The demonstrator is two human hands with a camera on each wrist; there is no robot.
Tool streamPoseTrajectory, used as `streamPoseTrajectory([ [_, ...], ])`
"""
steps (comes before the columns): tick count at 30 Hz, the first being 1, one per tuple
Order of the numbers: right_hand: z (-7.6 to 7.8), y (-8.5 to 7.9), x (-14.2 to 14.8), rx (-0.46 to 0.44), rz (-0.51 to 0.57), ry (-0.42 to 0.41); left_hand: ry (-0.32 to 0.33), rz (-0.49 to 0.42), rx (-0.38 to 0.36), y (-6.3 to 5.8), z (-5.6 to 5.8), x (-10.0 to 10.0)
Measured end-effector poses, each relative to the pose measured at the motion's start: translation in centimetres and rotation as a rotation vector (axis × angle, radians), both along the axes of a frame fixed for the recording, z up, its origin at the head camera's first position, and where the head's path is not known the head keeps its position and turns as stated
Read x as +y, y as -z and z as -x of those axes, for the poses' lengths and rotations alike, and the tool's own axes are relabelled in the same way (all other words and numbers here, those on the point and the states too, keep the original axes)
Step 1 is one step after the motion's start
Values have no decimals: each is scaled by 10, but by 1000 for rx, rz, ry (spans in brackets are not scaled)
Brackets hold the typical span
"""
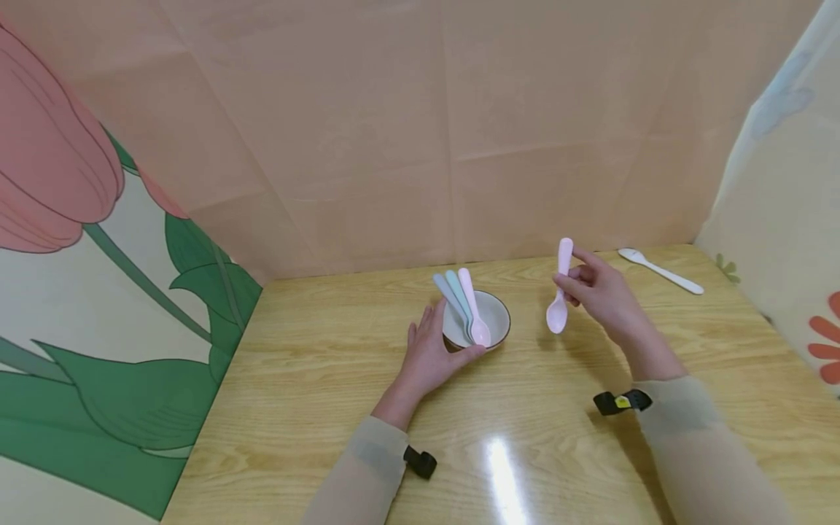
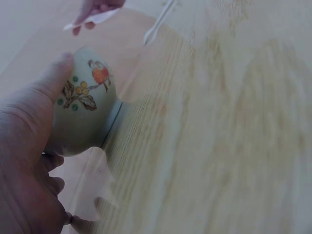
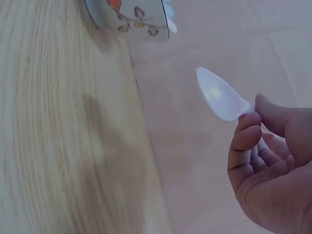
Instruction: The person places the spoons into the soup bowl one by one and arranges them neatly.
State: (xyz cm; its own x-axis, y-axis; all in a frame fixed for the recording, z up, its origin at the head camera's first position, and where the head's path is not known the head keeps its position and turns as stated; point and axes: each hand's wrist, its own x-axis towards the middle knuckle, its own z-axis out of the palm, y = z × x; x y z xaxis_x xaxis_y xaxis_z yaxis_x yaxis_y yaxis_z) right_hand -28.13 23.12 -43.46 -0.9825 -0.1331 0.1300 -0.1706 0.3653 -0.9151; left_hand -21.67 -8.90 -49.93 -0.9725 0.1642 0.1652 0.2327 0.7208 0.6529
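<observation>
My left hand [image 1: 429,359] holds a small white bowl [image 1: 496,319] with a dark rim, its thumb along the near side and its fingers around the left. In the left wrist view, painted berries and leaves decorate the outside of the bowl [image 2: 92,119]. Three spoons lean inside it: a grey-blue spoon [image 1: 449,293], a mint green spoon [image 1: 457,286] and a pink spoon [image 1: 469,292]. To the right of the bowl, my right hand [image 1: 607,295] pinches another pink spoon [image 1: 557,315] by its handle, raised over the table with the scoop end down.
A white spoon [image 1: 669,275] lies at the back right of the wooden table [image 1: 315,379]. Behind the table rises a plain pinkish-brown cover [image 1: 354,146]. Panels with printed flowers stand on both sides.
</observation>
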Motion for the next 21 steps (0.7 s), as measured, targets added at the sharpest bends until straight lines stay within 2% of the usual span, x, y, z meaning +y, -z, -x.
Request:
streamPoseTrajectory([
  [4,1,-6,-12,2,25,4,-2,4,1,0,0,0],
  [10,6,-11,-34,13,78,-54,-7,12,7,1,1,0],
  [21,12,-14,-76,35,10,-138,0,17,13,0,1,0],
])
